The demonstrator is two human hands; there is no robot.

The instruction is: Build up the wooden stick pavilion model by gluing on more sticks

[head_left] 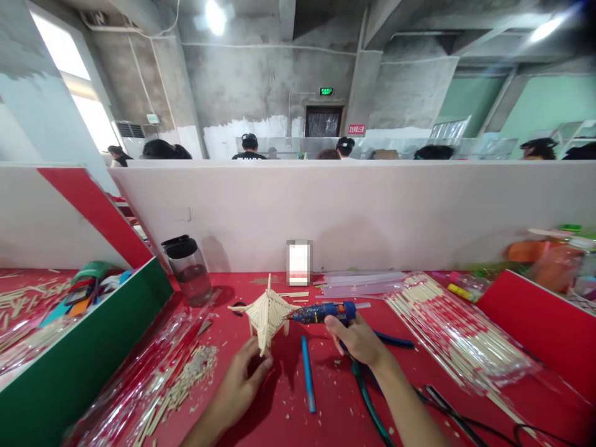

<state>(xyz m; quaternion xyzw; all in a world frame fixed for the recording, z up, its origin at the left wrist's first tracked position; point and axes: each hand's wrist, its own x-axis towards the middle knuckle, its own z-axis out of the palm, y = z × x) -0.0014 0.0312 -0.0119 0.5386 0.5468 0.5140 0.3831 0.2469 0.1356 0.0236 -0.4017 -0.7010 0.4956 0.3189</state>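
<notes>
A small pavilion-like model of pale sticks [266, 313], with a pointed roof and legs, stands upright over the red table. My left hand [246, 372] grips its near lower side between thumb and fingers. In my right hand [356, 338] is a blue glue gun [326, 312], held level with its nozzle pointing left at the right side of the roof; whether the tip touches is too small to tell. A blue pen-like stick [308, 374] lies between my hands. Below my right hand lie green-handled pliers [367, 397], partly hidden by the arm.
A dark-lidded bottle [189, 273] stands back left, near stick scraps [193, 372] and plastic wrappers [144, 363]. Bagged sticks [447, 323] and a black cable [465, 419] lie right. A white partition [344, 211] runs behind the table [274, 419]; people's heads show beyond.
</notes>
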